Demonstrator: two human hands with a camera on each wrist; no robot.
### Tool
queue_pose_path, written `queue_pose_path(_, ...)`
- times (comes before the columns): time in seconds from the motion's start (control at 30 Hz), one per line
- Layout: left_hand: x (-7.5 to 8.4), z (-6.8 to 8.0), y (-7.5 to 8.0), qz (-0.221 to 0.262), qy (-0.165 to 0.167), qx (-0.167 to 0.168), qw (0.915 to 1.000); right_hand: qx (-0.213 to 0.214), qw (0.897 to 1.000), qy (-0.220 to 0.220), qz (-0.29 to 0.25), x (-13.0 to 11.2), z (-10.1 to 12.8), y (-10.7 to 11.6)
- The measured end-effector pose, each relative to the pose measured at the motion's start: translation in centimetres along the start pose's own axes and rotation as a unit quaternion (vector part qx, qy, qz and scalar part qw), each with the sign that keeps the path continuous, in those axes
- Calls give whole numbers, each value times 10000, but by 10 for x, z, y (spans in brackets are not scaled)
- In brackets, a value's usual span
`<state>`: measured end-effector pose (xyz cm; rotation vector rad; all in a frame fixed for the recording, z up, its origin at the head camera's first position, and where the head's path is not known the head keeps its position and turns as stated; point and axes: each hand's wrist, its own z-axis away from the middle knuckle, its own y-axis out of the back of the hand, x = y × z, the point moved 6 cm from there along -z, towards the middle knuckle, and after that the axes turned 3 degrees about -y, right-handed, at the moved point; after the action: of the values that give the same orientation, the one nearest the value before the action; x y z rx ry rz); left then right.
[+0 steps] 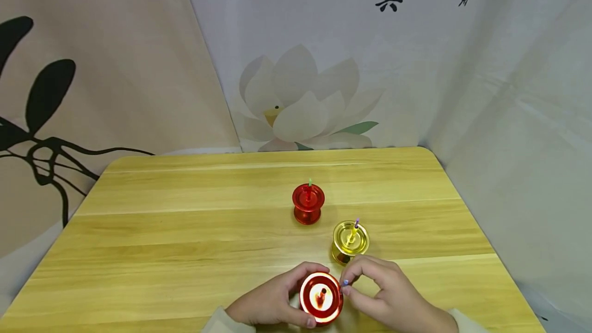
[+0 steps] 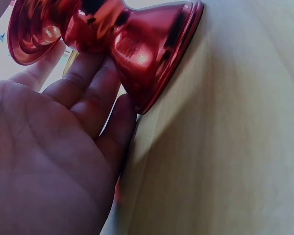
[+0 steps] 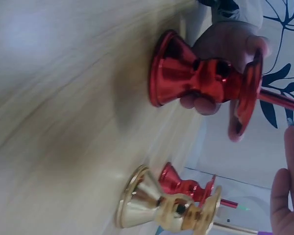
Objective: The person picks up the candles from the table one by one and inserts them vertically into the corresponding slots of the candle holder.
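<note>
My left hand grips a shiny red candle holder near the table's front edge, fingers and thumb around its waist and dish. In the left wrist view, the holder's flared base is close to the table; whether it touches cannot be told. A thin red post rises from its dish. Just right of the dish, my right hand pinches a small blue piece between thumb and forefinger. The piece is mostly hidden by the fingertips, so its kind cannot be told.
Behind my right hand stands a gold candle holder with a purple tip on its post. Farther back is another red candle holder, topped with a green tip. Printed cloth hangs around the wooden table.
</note>
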<state>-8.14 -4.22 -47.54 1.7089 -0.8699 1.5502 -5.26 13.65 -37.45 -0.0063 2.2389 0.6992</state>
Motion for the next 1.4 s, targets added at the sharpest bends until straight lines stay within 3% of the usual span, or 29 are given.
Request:
queue_pose_path(0.63,2,-2,-1,59,-60,-28,10000,101,9975,682,-175,-20,-20,-7)
queue_pose_path(1.4,2,0,-3,390,-154,-88,9991,87,9958,896,150,-19,-18,-13)
